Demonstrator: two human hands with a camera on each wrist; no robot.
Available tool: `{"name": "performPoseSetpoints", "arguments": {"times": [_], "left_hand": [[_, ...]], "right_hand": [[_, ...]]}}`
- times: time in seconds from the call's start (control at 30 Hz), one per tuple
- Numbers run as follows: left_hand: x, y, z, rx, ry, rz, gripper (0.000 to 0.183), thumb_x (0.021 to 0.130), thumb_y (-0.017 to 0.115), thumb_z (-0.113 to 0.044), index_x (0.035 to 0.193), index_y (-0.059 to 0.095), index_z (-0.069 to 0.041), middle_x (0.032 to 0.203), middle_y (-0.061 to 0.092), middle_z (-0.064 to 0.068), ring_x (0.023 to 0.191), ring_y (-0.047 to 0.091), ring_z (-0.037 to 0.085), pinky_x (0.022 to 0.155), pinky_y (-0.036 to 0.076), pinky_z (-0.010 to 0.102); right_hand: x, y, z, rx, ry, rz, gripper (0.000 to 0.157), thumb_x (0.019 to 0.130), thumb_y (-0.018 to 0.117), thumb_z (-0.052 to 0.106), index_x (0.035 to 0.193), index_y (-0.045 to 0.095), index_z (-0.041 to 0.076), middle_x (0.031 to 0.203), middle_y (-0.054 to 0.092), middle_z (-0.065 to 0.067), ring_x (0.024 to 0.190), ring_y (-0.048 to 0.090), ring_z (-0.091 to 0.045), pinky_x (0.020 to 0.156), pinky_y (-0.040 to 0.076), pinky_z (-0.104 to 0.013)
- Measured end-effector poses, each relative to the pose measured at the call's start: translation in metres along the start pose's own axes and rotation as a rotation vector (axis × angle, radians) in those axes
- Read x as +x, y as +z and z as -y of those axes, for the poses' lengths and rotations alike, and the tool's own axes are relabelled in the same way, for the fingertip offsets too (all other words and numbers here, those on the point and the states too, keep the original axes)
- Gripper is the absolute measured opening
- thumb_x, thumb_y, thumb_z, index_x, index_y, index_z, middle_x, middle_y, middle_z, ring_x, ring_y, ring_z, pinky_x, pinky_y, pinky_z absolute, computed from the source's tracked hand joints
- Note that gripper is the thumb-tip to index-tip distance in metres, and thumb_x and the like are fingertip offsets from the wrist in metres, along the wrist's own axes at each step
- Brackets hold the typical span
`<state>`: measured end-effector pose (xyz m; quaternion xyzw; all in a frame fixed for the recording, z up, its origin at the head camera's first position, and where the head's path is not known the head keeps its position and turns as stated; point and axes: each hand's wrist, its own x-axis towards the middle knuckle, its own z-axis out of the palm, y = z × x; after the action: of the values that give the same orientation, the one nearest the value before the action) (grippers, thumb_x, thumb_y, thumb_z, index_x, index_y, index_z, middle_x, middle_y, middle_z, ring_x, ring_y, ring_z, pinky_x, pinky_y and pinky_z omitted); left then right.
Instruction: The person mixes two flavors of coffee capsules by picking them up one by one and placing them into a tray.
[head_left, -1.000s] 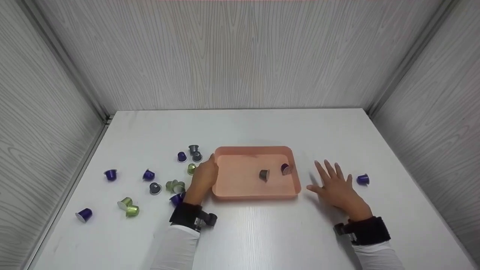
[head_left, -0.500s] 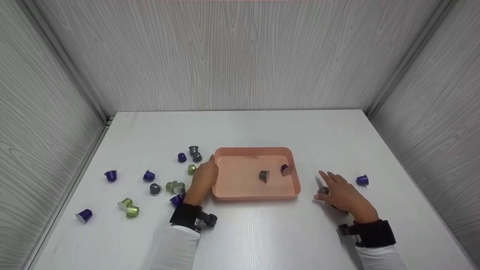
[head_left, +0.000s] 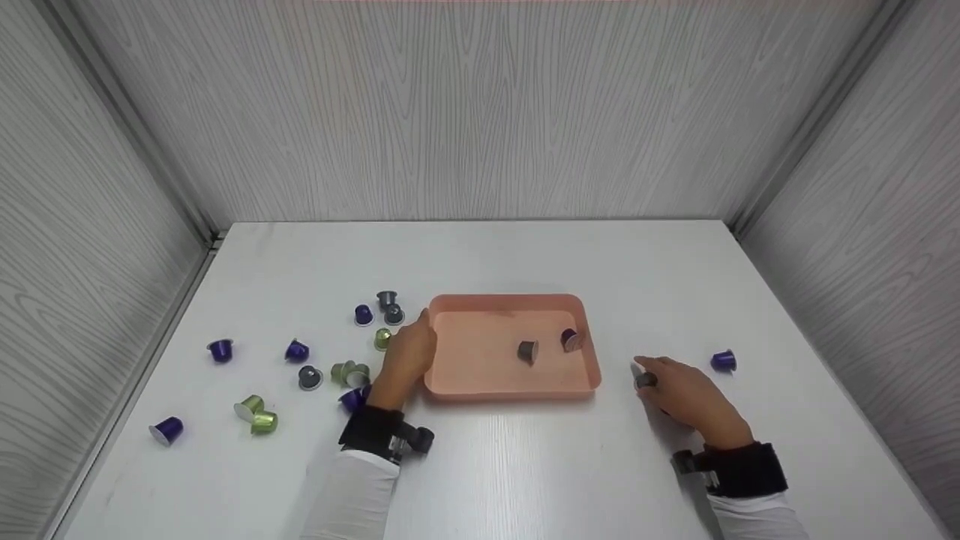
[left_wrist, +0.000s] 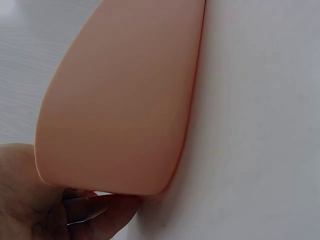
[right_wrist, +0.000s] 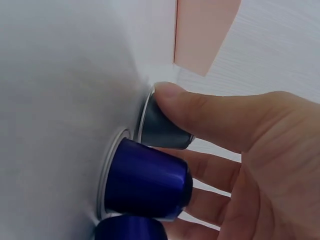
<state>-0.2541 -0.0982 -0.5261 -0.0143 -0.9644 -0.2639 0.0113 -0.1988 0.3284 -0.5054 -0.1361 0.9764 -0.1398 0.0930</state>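
Tray (head_left: 480,341), pinkish-orange, sits on the white counter (head_left: 517,472) at the centre of the head frame. My left grip (head_left: 409,352) holds its left side, fingers curled against the end wall. Within the tray's right half lie a taupe capsule (head_left: 528,351) and, near the right wall, a purple capsule (head_left: 571,340). My right grip (head_left: 686,394), right of centre and apart from the tray, pinches a dark grey capsule (right_wrist: 166,129), thumb pressed to its side; the foil edge faces the counter. Just beside it, at the lower centre of the right wrist frame, is a blue capsule (right_wrist: 147,177), with a second blue capsule (right_wrist: 131,229) cut off by the bottom edge. A lone capsule (head_left: 724,361), also blue, lies farther right in the head frame. Loose green capsules (head_left: 264,422), grey capsules (head_left: 310,377) and violet capsules (head_left: 221,350) are scattered across the left of that frame.
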Motion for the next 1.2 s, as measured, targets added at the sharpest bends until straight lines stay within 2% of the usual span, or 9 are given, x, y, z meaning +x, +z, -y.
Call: {"name": "performPoseSetpoints", "arguments": {"times": [0.4, 0.57, 0.8, 0.97, 1.2], "left_hand": [[-0.001, -0.001, 0.000, -0.008, -0.016, 0.007, 0.045, 0.103, 0.039, -0.013, 0.145, 0.040, 0.004, 0.104, 0.065, 0.031, 0.090, 0.065, 0.045, 0.076, 0.053, 0.052], [-0.001, -0.002, 0.001, 0.004, 0.008, -0.015, 0.044, 0.102, 0.040, -0.010, 0.142, 0.042, 0.007, 0.097, 0.066, 0.030, 0.085, 0.066, 0.045, 0.072, 0.053, 0.053], [-0.001, -0.002, 0.000, -0.016, -0.025, 0.027, 0.045, 0.104, 0.037, -0.013, 0.146, 0.039, 0.005, 0.108, 0.065, 0.030, 0.094, 0.065, 0.044, 0.079, 0.052, 0.051], [-0.001, -0.001, 0.000, -0.015, -0.016, 0.016, 0.045, 0.103, 0.038, -0.012, 0.144, 0.041, 0.005, 0.102, 0.065, 0.030, 0.090, 0.066, 0.044, 0.076, 0.053, 0.052], [-0.001, -0.002, 0.000, -0.030, -0.003, 0.005, 0.044, 0.103, 0.036, -0.012, 0.143, 0.042, 0.006, 0.102, 0.065, 0.030, 0.089, 0.066, 0.044, 0.075, 0.053, 0.052]], "right_hand": [[0.001, 0.003, 0.005, -0.049, -0.032, -0.117, 0.032, 0.091, 0.063, 0.005, 0.122, 0.063, -0.004, 0.113, 0.065, -0.021, 0.106, 0.061, -0.042, 0.091, 0.048, -0.055], [0.004, 0.005, 0.004, -0.071, -0.056, -0.159, 0.025, 0.091, 0.060, -0.001, 0.115, 0.065, -0.004, 0.102, 0.067, -0.018, 0.098, 0.064, -0.039, 0.086, 0.051, -0.052], [0.005, 0.005, 0.006, -0.067, -0.062, -0.144, 0.025, 0.091, 0.059, -0.002, 0.115, 0.065, -0.005, 0.104, 0.067, -0.019, 0.099, 0.064, -0.040, 0.087, 0.050, -0.052], [0.007, 0.002, 0.011, -0.080, -0.062, -0.128, 0.026, 0.091, 0.060, -0.001, 0.117, 0.064, -0.005, 0.109, 0.067, -0.020, 0.102, 0.063, -0.040, 0.090, 0.049, -0.052], [0.012, -0.002, 0.015, -0.085, -0.070, -0.107, 0.025, 0.093, 0.062, 0.003, 0.117, 0.065, -0.004, 0.110, 0.067, -0.019, 0.103, 0.063, -0.038, 0.090, 0.050, -0.051]]}}
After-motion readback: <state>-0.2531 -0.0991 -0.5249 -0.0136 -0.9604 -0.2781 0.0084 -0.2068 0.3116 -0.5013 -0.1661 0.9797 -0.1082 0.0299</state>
